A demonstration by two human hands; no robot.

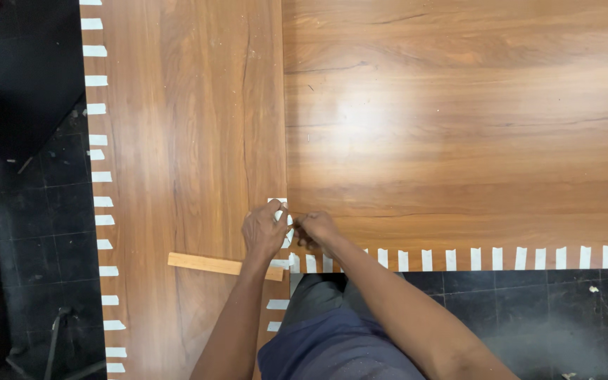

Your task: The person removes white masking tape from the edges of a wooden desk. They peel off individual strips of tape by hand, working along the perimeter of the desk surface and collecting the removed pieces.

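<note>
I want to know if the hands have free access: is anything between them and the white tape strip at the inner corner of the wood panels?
Nothing visible. The left hand and right hand are both already on the tape strip at the panel corner. The wooden stick lies under the left wrist, not between.

Bare forearms — grey-blue clothing

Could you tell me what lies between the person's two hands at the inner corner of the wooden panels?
In the head view, a white tape strip lies between the left hand and right hand, with both hands' fingers on it.
</note>
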